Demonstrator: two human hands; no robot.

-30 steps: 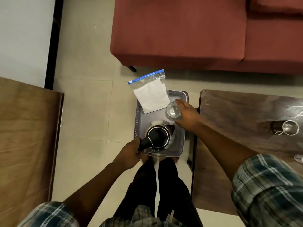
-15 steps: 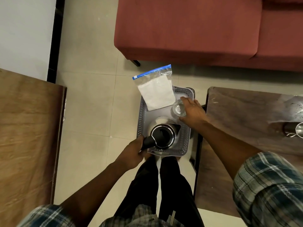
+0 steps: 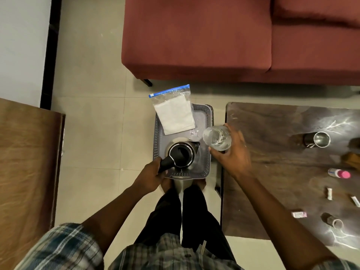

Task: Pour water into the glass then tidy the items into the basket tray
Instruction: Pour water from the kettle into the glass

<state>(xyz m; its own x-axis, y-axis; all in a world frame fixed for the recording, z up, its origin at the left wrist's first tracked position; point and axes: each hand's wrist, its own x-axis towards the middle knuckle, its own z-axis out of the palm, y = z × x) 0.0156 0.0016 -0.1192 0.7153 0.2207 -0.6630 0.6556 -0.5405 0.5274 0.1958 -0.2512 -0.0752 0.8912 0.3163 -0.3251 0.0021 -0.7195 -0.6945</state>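
Head view: the left hand (image 3: 153, 175) grips the kettle (image 3: 181, 155) handle over the basket tray (image 3: 156, 137); its spout points right toward the tilted glass (image 3: 216, 138), clasped in the right hand (image 3: 233, 155) at the tray's right edge.

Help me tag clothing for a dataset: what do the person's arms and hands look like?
Both arms are bare below short checked sleeves in blue, white and grey. The left sleeve shows clearly; only an edge of the right sleeve is in frame. The left hand and right hand wear no gloves; no watch shows on either wrist.
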